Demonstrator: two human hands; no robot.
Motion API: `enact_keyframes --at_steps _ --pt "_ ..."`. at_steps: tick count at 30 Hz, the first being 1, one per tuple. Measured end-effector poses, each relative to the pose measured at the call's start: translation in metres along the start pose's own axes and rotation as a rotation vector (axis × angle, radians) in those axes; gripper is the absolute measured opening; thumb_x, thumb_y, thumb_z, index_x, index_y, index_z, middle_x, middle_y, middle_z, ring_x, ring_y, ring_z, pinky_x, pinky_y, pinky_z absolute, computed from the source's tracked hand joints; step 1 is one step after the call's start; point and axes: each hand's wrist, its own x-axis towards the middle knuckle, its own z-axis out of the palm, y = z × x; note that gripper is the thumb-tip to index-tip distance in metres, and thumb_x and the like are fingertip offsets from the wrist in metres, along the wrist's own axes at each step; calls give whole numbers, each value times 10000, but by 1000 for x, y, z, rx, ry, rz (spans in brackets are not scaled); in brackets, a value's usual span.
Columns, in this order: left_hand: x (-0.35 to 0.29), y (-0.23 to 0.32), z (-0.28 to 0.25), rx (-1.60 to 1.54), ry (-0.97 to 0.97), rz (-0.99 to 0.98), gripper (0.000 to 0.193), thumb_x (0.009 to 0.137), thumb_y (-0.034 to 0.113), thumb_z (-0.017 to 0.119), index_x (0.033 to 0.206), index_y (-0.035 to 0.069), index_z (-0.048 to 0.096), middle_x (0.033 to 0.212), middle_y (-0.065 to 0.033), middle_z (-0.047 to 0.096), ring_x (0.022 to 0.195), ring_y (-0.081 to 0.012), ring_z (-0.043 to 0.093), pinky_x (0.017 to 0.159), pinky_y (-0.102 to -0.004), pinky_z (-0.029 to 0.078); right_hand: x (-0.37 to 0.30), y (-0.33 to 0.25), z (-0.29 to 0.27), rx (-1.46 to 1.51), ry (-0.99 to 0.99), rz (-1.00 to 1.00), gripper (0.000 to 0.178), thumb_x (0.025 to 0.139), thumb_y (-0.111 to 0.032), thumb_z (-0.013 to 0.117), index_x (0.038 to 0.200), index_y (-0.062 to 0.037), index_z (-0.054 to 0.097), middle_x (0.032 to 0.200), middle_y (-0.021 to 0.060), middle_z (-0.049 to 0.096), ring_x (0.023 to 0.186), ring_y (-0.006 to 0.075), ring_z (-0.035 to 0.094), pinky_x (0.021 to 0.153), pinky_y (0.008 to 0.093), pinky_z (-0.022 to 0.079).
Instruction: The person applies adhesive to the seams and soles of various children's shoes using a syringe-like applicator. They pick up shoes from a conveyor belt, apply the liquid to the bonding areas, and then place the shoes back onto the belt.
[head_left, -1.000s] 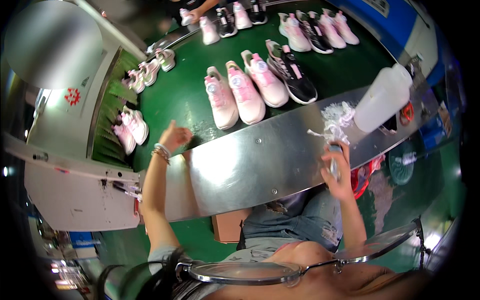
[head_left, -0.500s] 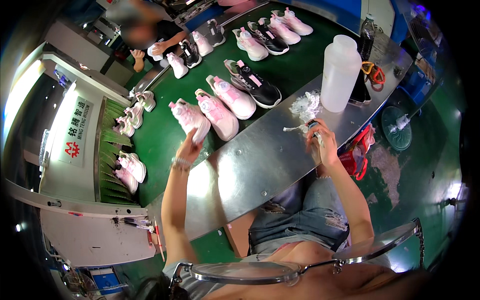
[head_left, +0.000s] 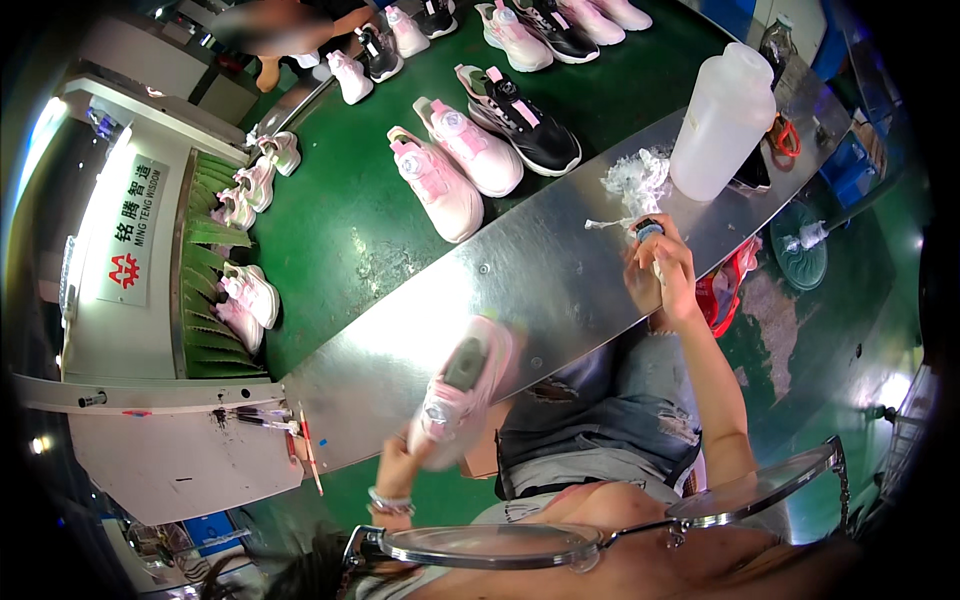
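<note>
Over the near edge of the metal ledge (head_left: 560,290), the left hand (head_left: 400,462) is gripping a pale pink shoe (head_left: 462,385) by its toe; the slightly blurred shoe is showing a round dial and a grey-green inside. The right hand (head_left: 660,268) is closing around a small blue-topped object (head_left: 649,230), mostly hidden. A milky white bottle (head_left: 722,125) is standing near a clear bottle (head_left: 777,45); their contents are not showing clearly.

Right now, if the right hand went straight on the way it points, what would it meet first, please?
Probably the white crumpled bundle on the metal strip, just ahead of the right hand. Height is unclear from this one view, so it might pass above.
</note>
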Motion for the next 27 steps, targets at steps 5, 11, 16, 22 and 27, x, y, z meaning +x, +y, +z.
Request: enact_keyframes --at_steps 5,11,16,22,27 --pt "95 24 -2 -211 418 449 195 820 137 613 923 -17 552 783 -14 586 695 -86 536 586 -227 435 -3 -17 14 34 16 229 402 867 -316 413 648 12 491 1019 163 467 815 205 471 745 297 387" --pt "116 157 100 139 -248 1189 555 707 290 727 1069 -71 512 985 -166 603 841 -248 617 752 -340 506 -24 -105 48 334 -118 3 500 829 -452 440 615 -11 533 990 155 464 740 218 495 654 310 387" --pt "128 180 128 251 -512 1352 531 702 307 734 1027 -62 533 921 -202 635 805 -252 632 700 -321 505 -33 -140 46 620 -218 -46 713 743 -743 387 488 -93 535 822 115 469 656 231 451 568 298 380" --pt "126 180 135 163 -522 1347 496 601 216 801 974 -36 592 882 -139 644 730 -204 620 643 -272 495 -37 -141 54 735 -165 -20 710 756 -740 371 521 -97 558 826 110 473 642 226 449 572 305 375" --pt "127 183 137 177 -530 1250 519 585 231 810 989 -17 599 898 -123 641 749 -205 626 660 -270 494 -32 -135 48 693 -197 -4 648 797 -666 395 559 -93 583 820 131 491 639 227 456 585 311 369"
